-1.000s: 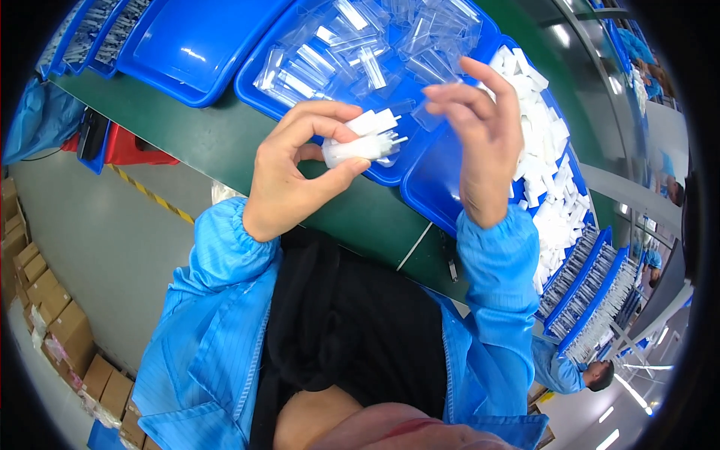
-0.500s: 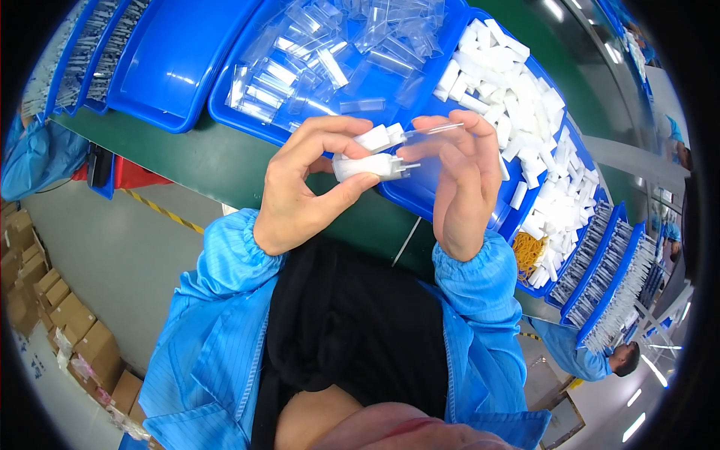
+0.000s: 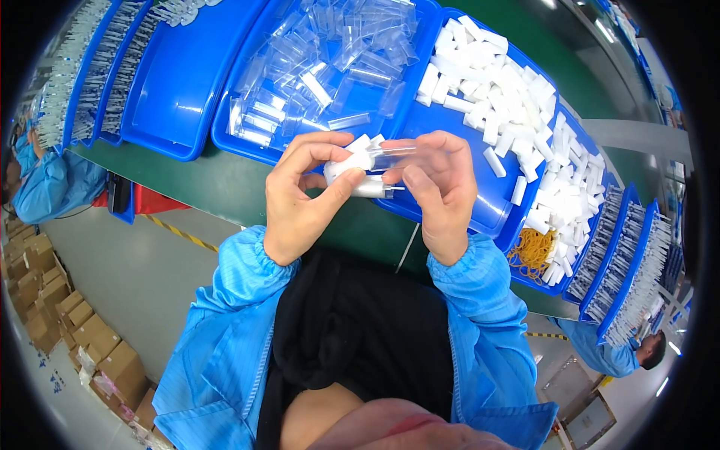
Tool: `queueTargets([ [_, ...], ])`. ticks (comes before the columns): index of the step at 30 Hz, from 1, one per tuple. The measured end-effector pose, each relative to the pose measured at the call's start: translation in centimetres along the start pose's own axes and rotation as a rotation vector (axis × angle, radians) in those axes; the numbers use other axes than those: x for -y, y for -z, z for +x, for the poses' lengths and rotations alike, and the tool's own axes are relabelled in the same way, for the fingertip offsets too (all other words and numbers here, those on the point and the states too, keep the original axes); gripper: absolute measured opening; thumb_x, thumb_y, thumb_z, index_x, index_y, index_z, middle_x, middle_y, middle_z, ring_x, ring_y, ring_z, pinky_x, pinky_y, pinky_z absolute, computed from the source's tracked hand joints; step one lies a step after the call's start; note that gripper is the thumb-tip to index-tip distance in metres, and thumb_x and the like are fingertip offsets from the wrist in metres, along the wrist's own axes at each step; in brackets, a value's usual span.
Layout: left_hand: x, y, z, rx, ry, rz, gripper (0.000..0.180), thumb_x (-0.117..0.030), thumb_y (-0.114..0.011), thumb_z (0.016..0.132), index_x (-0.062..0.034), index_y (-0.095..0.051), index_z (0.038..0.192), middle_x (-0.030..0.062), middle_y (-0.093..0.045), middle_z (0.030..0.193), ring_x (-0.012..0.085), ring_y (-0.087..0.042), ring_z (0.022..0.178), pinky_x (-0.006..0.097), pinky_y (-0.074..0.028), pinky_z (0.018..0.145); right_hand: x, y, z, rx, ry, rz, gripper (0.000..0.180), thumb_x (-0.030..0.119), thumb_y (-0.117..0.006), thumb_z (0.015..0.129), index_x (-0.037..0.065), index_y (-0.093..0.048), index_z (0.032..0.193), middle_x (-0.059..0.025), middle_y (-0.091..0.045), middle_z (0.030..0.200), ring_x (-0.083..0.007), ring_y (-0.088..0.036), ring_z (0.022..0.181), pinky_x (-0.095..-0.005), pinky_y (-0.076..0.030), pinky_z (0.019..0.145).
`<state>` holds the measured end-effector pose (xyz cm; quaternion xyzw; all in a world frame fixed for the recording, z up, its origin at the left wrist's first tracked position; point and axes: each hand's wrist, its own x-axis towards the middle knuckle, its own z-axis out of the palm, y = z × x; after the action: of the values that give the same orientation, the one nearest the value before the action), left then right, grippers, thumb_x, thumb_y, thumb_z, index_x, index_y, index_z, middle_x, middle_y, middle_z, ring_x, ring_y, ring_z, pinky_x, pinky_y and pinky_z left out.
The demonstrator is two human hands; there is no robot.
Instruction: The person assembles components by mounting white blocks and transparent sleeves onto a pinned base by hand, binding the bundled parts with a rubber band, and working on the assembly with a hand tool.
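Observation:
Between the thumb and fingers of my left hand (image 3: 298,191) is a small cluster of white plastic pieces (image 3: 352,162), with thin pins sticking out on the right side. My right hand (image 3: 444,196) pinches a clear plastic sleeve (image 3: 395,152) by its right part. The sleeve's left end meets the upper white piece; I cannot tell whether it goes around it. Both hands are at chest height over the near edge of the trays, close together. My left fingers hide part of the white pieces.
Ahead, a blue tray (image 3: 223,129) holds many clear sleeves (image 3: 315,88). To its right lie loose white blocks (image 3: 517,112) and yellow rubber bands (image 3: 534,249). Slim blue racks of small parts (image 3: 637,281) stand at both sides. Co-workers in blue (image 3: 64,187) sit left and right.
My right hand has moved left and down, bringing the clear sleeve up against the white pieces. My left hand has shifted slightly and still holds them. The whole view has turned a little.

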<state>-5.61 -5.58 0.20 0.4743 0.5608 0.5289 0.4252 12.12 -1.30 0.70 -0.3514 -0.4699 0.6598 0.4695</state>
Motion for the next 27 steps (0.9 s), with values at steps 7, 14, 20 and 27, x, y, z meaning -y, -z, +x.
queueTargets([
  [7,-0.1,0.0,0.0,-0.015,-0.033,0.068,0.020,-0.003,-0.074,0.082,-0.0008,-0.065,0.100,0.0121,-0.061,0.118,0.0183,-0.065,0.102,0.023,-0.057,0.070,-0.9,-0.1,-0.2,-0.011,0.115,-0.091,0.032,-0.004,-0.060,0.089,0.001,-0.043,0.116,-0.0202,-0.065,0.113,-0.0207,-0.066,0.100,-0.0329,-0.051,0.091],
  [14,-0.6,0.8,0.1,0.105,-0.086,0.159,0.021,-0.002,-0.076,0.079,-0.0037,-0.070,0.099,0.0103,-0.061,0.120,0.0208,-0.063,0.105,0.030,-0.057,0.076,-0.9,0.7,-0.2,0.029,0.099,-0.125,0.033,0.006,-0.062,0.093,0.003,-0.043,0.120,-0.0236,-0.065,0.117,-0.0250,-0.065,0.104,-0.0351,-0.050,0.093],
  [20,-1.2,0.7,0.0,0.064,-0.271,0.352,0.031,-0.001,-0.080,0.074,-0.0056,-0.073,0.104,0.0109,-0.062,0.119,0.0247,-0.064,0.105,0.034,-0.055,0.085,-0.3,1.1,0.1,0.005,-0.046,-0.035,0.027,0.003,-0.067,0.090,0.000,-0.050,0.111,-0.0181,-0.067,0.109,-0.0211,-0.066,0.102,-0.0329,-0.050,0.093],
  [27,-1.5,0.7,0.0,0.115,-0.198,0.158,0.033,0.003,-0.075,0.080,-0.0017,-0.070,0.112,0.0134,-0.058,0.125,0.0258,-0.061,0.113,0.034,-0.054,0.091,-0.9,1.4,0.2,-0.006,0.162,-0.195,0.024,0.010,-0.070,0.091,0.000,-0.055,0.107,-0.0147,-0.068,0.106,-0.0175,-0.065,0.100,-0.0295,-0.050,0.090],
])
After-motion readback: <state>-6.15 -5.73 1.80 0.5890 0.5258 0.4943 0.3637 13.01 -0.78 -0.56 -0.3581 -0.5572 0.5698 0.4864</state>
